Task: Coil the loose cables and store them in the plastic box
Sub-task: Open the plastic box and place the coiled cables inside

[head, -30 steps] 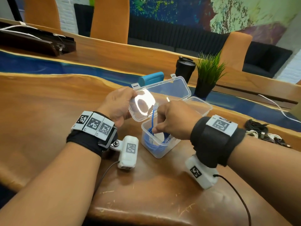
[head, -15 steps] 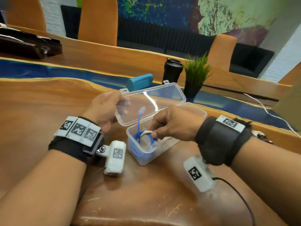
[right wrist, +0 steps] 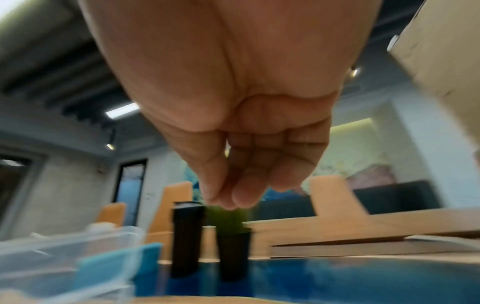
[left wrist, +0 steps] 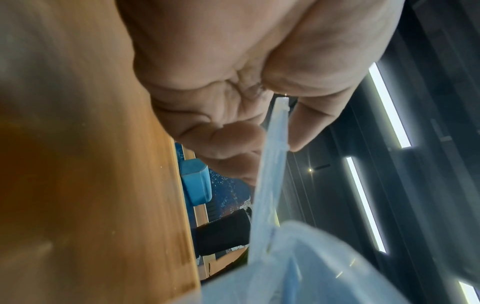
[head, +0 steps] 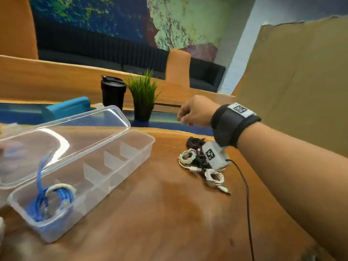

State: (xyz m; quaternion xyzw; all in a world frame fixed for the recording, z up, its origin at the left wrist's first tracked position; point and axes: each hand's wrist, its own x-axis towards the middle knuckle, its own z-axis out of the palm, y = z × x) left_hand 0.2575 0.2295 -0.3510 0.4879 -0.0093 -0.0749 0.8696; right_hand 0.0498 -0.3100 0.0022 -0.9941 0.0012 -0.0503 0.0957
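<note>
The clear plastic box (head: 143, 146) lies on the wooden table with its lid (head: 75, 132) raised. A coiled blue cable (head: 54, 200) with a white tie sits in its nearest compartment; one end sticks up. My left hand (left wrist: 275, 135) pinches the lid's edge (left wrist: 270, 185) between thumb and fingers; the head view cuts this hand off at the left. My right hand (head: 181, 119) hovers in the air beyond a pile of white and black cables (head: 190, 159), fingers (right wrist: 241, 197) loosely bent, holding nothing.
A black tumbler (head: 113, 93), a small potted plant (head: 143, 98) and a blue case (head: 69, 108) stand behind the box. A large cardboard sheet (head: 301, 81) rises at the right. The wrist camera's black lead (head: 246, 194) trails over the table.
My right hand let go of the blue cable in the box, lifted out and swung right over the cable pile. The head view turned right. My left hand kept the lid.
</note>
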